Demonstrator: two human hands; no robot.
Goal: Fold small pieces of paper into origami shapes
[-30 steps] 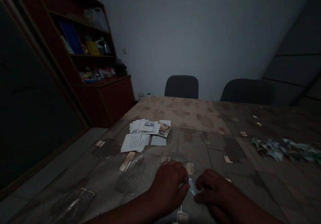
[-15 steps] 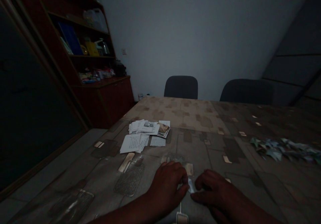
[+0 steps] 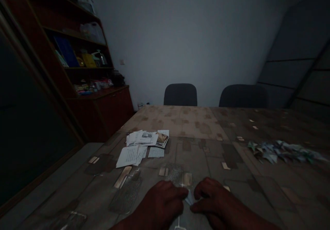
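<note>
A small, pale piece of folded paper (image 3: 189, 198) sits between my two hands, low over the near part of the table. My left hand (image 3: 166, 199) is closed, with its fingertips at the paper's left side. From the right, my right hand (image 3: 213, 198) has thumb and bent fingers around the paper's other edge. The fingers and the dim light hide much of the paper. Beyond my left hand lie several loose sheets of printed paper (image 3: 130, 155) in an untidy pile, one bearing a brownish picture.
A patterned cloth covers the table (image 3: 185, 120). Folded paper pieces (image 3: 279, 151) lie in a long heap at the right. Two dark chairs stand at the far edge, one being the left chair (image 3: 180, 94). A reddish cabinet (image 3: 110, 103) with filled shelves is at the left.
The camera view has shifted, so the table and room sit lower and further left. My left hand has turned slightly and its fingers have closed in at the paper; my right hand stays beside it.
</note>
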